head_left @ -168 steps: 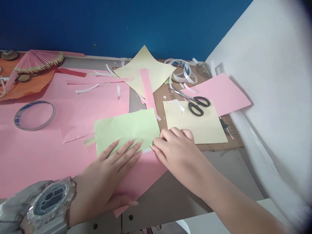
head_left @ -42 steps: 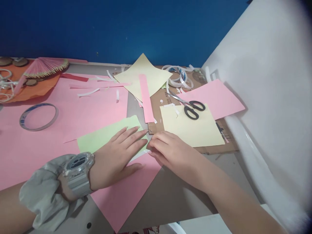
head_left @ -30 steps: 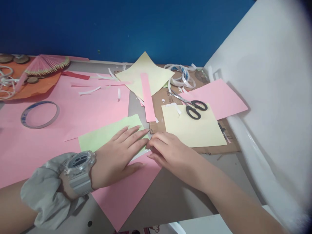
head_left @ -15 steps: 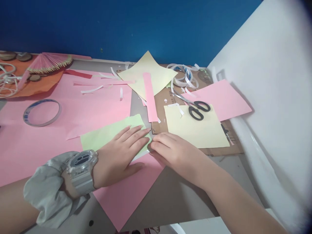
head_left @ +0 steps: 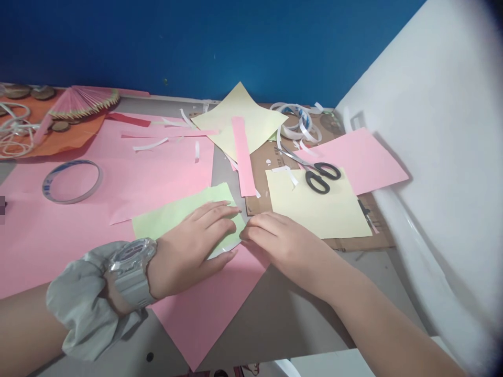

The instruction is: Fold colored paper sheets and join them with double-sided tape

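A light green sheet of paper [head_left: 173,217] lies on a big pink sheet [head_left: 58,225] near the table's front edge. My left hand [head_left: 192,246], with a clear watch and a grey scrunchie on the wrist, lies flat on the green sheet with its fingers stretched out. My right hand [head_left: 277,243] rests next to it, fingertips curled and pressed together at the green sheet's right corner. A thin white strip shows at the sheet's lower edge under my left hand.
Black-handled scissors [head_left: 314,175] lie on a pale yellow sheet [head_left: 318,207] over cardboard. A pink strip [head_left: 243,157], another yellow sheet [head_left: 241,118], tape rolls [head_left: 73,180] [head_left: 296,123], white scraps, a pink folded fan [head_left: 84,99] and a white board [head_left: 440,136] at the right surround them.
Since 5.6 s ago the green sheet turned and slid left under my left hand. In the last second my left thumb moved up to the sheet's lower edge; both hands stay at its corner.
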A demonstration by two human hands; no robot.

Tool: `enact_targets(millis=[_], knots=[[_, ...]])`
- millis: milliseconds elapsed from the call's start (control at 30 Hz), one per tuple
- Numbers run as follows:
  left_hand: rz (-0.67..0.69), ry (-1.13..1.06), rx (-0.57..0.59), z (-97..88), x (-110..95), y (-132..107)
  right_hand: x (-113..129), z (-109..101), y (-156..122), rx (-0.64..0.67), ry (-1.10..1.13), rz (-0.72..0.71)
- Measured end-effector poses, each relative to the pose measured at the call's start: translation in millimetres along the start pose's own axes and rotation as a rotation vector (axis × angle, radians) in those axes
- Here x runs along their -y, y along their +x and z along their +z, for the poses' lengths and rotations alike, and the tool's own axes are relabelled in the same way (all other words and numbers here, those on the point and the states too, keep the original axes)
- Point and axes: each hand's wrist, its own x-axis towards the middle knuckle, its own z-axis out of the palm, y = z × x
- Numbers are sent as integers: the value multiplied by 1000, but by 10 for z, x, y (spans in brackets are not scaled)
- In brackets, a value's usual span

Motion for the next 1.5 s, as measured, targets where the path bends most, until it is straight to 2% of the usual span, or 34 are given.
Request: enact_targets(millis=[167, 267, 367, 467, 533, 600, 667, 733, 867, 1133, 1500], knots=[[-35, 13, -48, -72, -37, 16, 30, -99, 18, -123, 168, 58], [45, 119, -94, -143, -48, 8, 13, -110, 39, -172, 216, 76], [139, 157, -182, -239, -98, -21, -24, -91, 65, -206, 249, 41], [117, 66, -239, -349, -189, -62, -35, -103, 76, -237, 315, -20], [46, -59, -209, -418, -254, -86, -18, -131, 67, -264, 399, -76], [-34, -229, -101, -474, -312, -103, 12, -160, 47, -276, 512, -126], [-110, -426, 52, -512, -356, -114, 45, -179, 23, -255, 631, -114], [-173, -586, 139, -530, -385, -121, 72, -189, 1, -211, 725, -61], [-213, -719, 106, -518, -394, -122, 97, -209, -15, -154, 792, 3], [-167, -716, 37, -483, -333, -95, 94, -238, -18, -61, 797, 28], [-67, -673, 85, -464, -260, -103, 92, -251, -9, -12, 786, 28]])
